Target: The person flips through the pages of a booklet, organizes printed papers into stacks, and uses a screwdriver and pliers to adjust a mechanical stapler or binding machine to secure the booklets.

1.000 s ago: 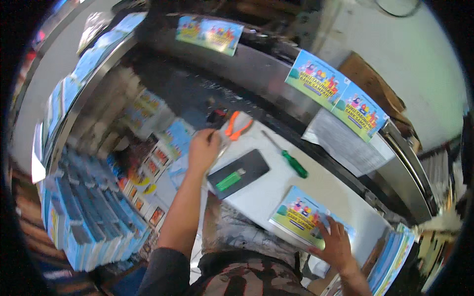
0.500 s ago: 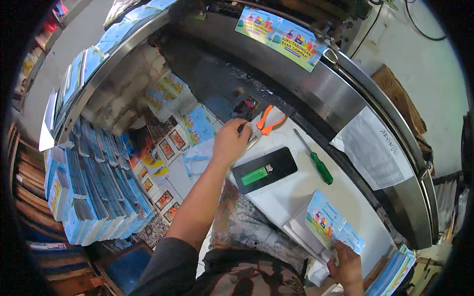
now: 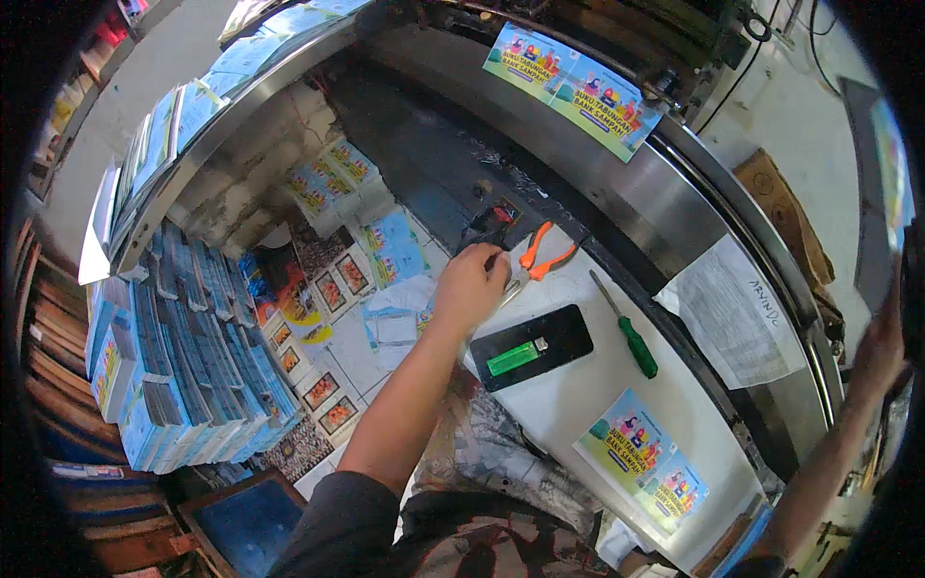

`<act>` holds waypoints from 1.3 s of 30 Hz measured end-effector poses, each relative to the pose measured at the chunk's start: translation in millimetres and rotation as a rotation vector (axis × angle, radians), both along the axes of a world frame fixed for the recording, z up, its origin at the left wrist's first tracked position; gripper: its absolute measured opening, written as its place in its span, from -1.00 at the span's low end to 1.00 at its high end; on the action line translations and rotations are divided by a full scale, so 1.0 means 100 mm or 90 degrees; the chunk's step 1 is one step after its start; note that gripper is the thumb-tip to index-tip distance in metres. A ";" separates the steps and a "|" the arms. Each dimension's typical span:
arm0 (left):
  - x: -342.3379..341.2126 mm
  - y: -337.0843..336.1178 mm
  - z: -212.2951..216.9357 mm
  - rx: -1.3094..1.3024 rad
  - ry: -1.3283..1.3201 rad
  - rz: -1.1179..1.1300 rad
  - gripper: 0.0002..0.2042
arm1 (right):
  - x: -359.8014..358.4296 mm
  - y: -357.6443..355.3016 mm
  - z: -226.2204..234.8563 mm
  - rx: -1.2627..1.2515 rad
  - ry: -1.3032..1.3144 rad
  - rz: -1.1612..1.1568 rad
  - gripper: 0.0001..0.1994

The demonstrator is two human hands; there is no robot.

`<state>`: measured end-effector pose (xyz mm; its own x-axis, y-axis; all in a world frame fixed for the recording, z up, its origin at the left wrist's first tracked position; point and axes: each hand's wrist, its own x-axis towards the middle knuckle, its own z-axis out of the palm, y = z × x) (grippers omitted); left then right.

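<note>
My left hand (image 3: 472, 282), its fingers curled, rests at the left edge of the white tabletop (image 3: 568, 405). Whatever may be under those fingers is hidden. Beside it lie orange-handled pliers (image 3: 547, 255). A green lighter (image 3: 514, 357) sits on a black phone (image 3: 568, 339), and right of that is a green-handled screwdriver (image 3: 631, 342). One blue printed cover sheet (image 3: 646, 462) lies flat near the table's front. At the far right, my right hand (image 3: 888, 323) is raised and blurred, closed on a blue printed booklet (image 3: 894, 173) cut off by the picture's rim.
Tall stacks of blue booklets (image 3: 207, 376) stand at left. A curved metal machine panel (image 3: 617, 207) borders the table's far side, with two printed covers (image 3: 568, 87) and a handwritten paper (image 3: 737, 313) on it. Photo prints (image 3: 337, 279) lie lower down, left of the table.
My right hand has risen from the table's front to the far right, carrying the booklet. A printed cover now lies flat where it was. My left hand stays beside the pliers.
</note>
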<state>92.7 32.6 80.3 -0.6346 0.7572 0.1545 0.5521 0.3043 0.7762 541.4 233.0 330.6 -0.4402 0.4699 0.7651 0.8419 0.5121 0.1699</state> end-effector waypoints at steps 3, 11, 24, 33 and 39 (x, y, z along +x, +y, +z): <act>0.02 0.01 0.01 0.019 0.016 0.001 -0.73 | -0.46 0.25 -0.31 -0.005 -0.011 0.001 -0.46; 0.00 0.02 -0.08 0.025 0.002 -0.002 -0.70 | -0.79 0.11 -0.06 -0.110 0.001 0.001 -0.58; 0.05 0.09 -0.05 0.123 0.010 -0.009 -0.77 | -0.65 -0.61 1.02 -0.381 0.268 0.217 -0.72; 1.57 -0.77 1.34 0.448 -0.316 -0.351 -0.21 | -0.81 -1.59 0.07 -0.319 0.010 0.192 -0.67; 1.87 -1.04 1.20 0.225 -0.304 -0.320 -0.50 | -0.90 -2.33 -0.63 -0.484 0.171 0.251 -0.74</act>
<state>279.5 -70.9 200.7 -0.2868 0.9284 0.2361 0.1396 -0.2033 0.9691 451.6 0.3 267.1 -0.5277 0.7443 0.4094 0.5432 0.6662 -0.5111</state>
